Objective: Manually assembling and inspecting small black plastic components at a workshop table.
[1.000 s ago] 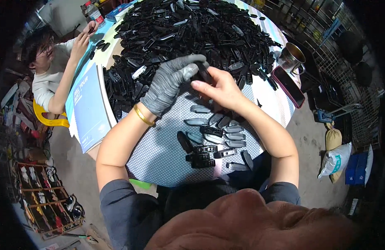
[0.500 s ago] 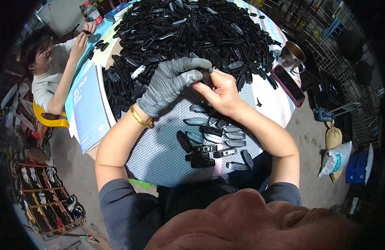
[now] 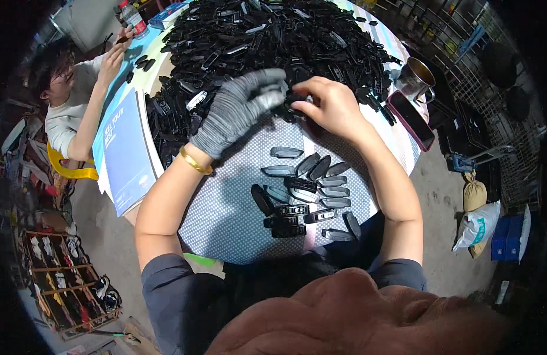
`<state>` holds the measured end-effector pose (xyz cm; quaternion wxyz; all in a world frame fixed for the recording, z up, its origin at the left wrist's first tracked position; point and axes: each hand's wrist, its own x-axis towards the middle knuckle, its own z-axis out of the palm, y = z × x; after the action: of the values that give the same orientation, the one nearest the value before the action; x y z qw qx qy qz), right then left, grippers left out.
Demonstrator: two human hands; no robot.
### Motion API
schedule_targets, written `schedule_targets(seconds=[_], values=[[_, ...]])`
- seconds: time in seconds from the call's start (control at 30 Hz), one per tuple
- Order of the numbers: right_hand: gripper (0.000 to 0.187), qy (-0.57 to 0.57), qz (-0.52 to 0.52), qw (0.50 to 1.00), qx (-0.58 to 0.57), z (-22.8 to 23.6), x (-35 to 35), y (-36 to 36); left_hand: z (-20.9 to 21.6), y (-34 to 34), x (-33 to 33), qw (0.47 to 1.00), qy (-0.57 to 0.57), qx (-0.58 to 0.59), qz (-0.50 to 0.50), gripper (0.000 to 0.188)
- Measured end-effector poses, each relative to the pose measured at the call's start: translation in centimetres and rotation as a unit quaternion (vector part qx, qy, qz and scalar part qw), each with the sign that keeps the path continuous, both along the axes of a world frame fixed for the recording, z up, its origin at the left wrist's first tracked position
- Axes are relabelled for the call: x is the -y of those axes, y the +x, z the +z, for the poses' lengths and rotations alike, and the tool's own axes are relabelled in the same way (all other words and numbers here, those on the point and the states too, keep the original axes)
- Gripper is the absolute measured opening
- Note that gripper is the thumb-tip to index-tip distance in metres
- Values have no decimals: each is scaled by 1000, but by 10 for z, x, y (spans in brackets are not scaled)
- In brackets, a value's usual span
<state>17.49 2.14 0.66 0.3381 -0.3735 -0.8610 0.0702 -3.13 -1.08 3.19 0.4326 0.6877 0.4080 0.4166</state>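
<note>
My left hand (image 3: 241, 109), in a grey knitted glove, hovers at the near edge of a large heap of black plastic parts (image 3: 273, 47). Its fingers are curled, and what they hold is lost against the dark heap. Just right of it is my bare right hand (image 3: 332, 106), with thumb and forefinger bent towards each other around something dark that I cannot make out. A small gap separates the two hands. Nearer to me, on the patterned tablecloth (image 3: 220, 207), lies a loose group of black and grey elongated parts (image 3: 335, 192), some with open frames facing up.
A blue-covered booklet (image 3: 128, 151) lies at the left, and a dark phone (image 3: 410, 120) and a metal mug (image 3: 414, 80) at the right. Across the table's left side a co-worker (image 3: 72, 118) holds a small dark part. A bottle (image 3: 133, 19) stands behind.
My hands have drawn slightly apart from where they met. My right hand has shifted right and turned knuckles-up, uncovering more of the near parts. The co-worker has hardly moved.
</note>
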Motion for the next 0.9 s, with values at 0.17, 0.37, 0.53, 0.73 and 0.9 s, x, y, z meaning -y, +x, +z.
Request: schedule_targets(seconds=[0.17, 0.37, 0.53, 0.73, 0.9], values=[[23, 84, 21, 993, 80, -22, 2, -12, -8, 5, 8, 939, -60, -264, -211, 30], [16, 38, -2, 994, 105, -29, -1, -18, -12, -4, -8, 956, 116, -271, -13, 24], [23, -63, -87, 988, -109, -21, -22, 7, -29, 0, -17, 929, 248, -272, 41, 27], [31, -342, -11, 865, -368, 4, -22, 17, -42, 19, -24, 860, 325, -391, 46, 29], [37, -420, 48, 767, -483, -1, -25, 23, -36, 54, -39, 773, 204, -590, 115, 29]])
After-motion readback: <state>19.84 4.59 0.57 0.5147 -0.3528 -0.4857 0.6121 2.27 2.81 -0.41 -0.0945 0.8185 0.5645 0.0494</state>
